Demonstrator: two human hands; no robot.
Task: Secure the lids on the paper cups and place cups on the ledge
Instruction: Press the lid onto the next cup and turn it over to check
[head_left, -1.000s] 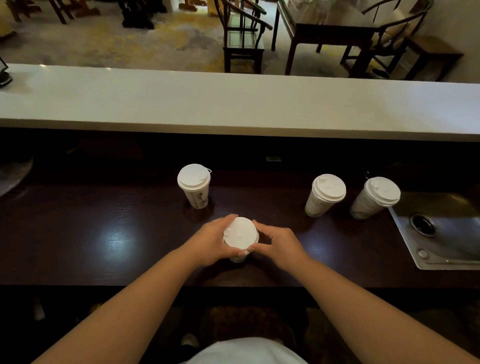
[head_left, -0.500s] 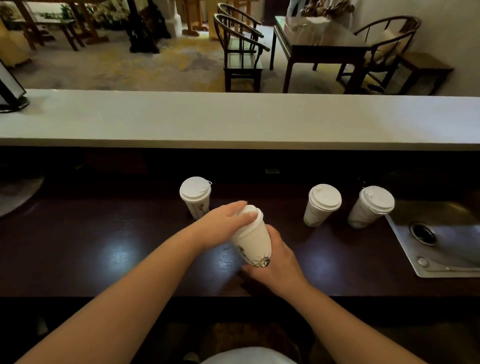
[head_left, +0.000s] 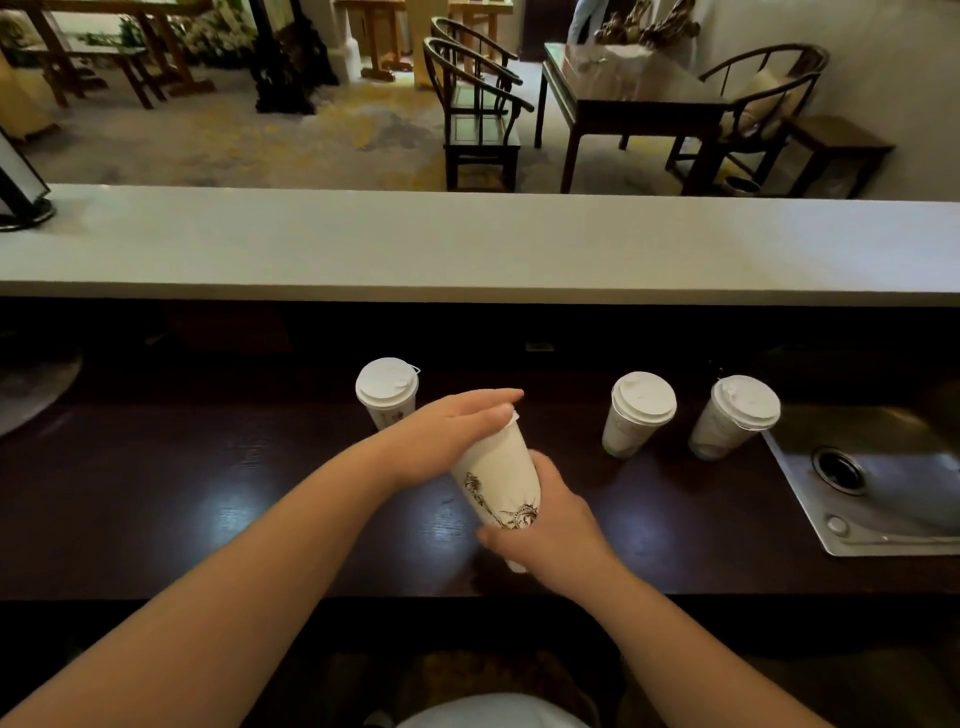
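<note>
A long pale stone ledge (head_left: 467, 244) runs across the whole view from nine to three o'clock, raised above and behind a dark glossy wooden tabletop (head_left: 182, 493). At three o'clock a stainless steel sink (head_left: 893, 478) with a round drain is set into the tabletop.

Two bare forearms reach in from six o'clock and meet at the centre of the view. Between them is a white paper cup printed with a dark line drawing (head_left: 501, 480), tilted with its top leaning away from the person and toward eleven o'clock, lifted over the tabletop. The right hand (head_left: 553, 525) wraps the lower part of this cup, its grip closed around the base. The left hand (head_left: 449, 434) lies flat over the cup's top with fingers straight and together, the palm pressing on the white lid, of which only a sliver shows at the fingertips.

Three more white paper cups stand upright on the tabletop, each with a white plastic lid on. One lidded cup (head_left: 387, 392) is just behind the left hand at twelve o'clock. A second lidded cup (head_left: 639, 413) stands at two o'clock, and a third lidded cup (head_left: 735, 415) stands just beside it, next to the sink's corner.
</note>
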